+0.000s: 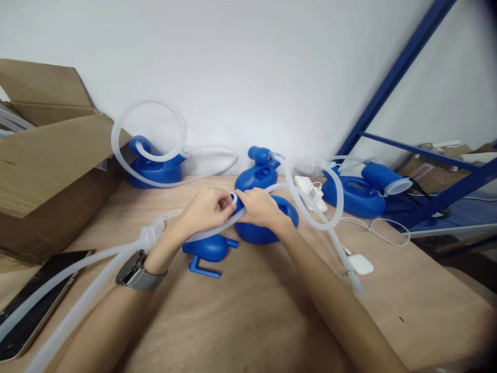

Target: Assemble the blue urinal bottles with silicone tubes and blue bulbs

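Observation:
At the mid-table, a rounded blue plastic bottle [256,234] with a handle opening lies with its neck towards my hands. My right hand [258,207] is closed around the neck, and a translucent hose [225,224] runs beneath its fingers. My left hand [207,210] is closed in a pinch at the white ring [233,198] on the bottle's mouth. The fingers partly hide that ring. Below my left wrist lies a blue funnel-shaped piece [212,248] with a ribbed spout and an angled arm.
Similar blue bottles with hoses stand at the back left [159,168], back centre [254,176] and right [355,197]. An open cardboard box [58,171] and a dark tablet [39,300] occupy the left. A power strip [310,191], white adapter [360,264] and blue rack [388,83] are rightward.

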{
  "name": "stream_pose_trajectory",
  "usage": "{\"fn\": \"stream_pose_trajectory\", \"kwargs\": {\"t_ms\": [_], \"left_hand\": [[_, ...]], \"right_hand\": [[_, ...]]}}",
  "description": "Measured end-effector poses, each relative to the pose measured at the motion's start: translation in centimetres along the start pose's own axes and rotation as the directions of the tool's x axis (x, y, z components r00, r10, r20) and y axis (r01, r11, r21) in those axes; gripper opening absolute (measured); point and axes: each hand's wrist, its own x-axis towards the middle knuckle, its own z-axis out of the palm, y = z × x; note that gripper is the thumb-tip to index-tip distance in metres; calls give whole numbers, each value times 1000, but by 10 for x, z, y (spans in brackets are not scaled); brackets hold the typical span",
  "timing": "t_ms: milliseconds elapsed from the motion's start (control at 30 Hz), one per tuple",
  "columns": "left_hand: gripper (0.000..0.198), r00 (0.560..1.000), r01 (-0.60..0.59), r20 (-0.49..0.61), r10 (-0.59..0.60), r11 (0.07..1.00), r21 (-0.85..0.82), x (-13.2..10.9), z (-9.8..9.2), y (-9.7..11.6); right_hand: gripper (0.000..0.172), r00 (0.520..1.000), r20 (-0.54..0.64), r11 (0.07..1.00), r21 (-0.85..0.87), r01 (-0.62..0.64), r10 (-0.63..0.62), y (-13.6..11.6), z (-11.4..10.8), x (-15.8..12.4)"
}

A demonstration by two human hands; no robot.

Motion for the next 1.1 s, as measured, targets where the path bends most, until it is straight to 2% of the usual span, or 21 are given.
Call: {"fn": "stream_pose_trajectory", "kwargs": {"t_ms": [67,133,267,400,533,633,733,833,967,1033,1100], "left_hand": [[24,986,150,-70,-154,986,-68,1,9,6],[24,950,272,-120,-289,952,-139,2,15,11],[25,899,343,-198,-390,910,-233,4,19,9],[30,915,319,-160,-370,907,-274,7,5,2],[34,949,260,-152,-276,958,-120,1,-22,8],[35,963,219,-158,-220,975,-24,-7,-45,17],[35,977,194,-92,-192,981,22,-13,-62,16],[36,976,216,-20,-215,972,95,-14,-69,0],[29,957,290,-91,-276,934,210,-10,-64,-38],[26,944,327,-122,-306,915,237,-8,-58,-57],[25,932,360,-132,-337,902,239,-7,-54,-74]], "right_hand": [[52,1000,7,1000,-7,-11,11,-2,-1,0],[53,1000,14,1000,-14,-14,14,-3,-3,0],[57,1000,4,1000,-13,-20,20,-5,-3,0],[59,999,-28,999,9,-33,33,-5,-1,0],[62,998,-50,999,26,-44,46,2,6,1],[68,990,-116,996,37,-80,84,15,13,3],[70,977,-182,993,59,-100,110,27,19,3],[64,952,-266,989,40,-145,150,33,24,1],[68,837,-413,922,14,-387,358,28,30,-2],[70,822,-393,896,12,-443,412,26,33,-3],[73,841,-329,894,29,-447,430,27,35,-3]]}}
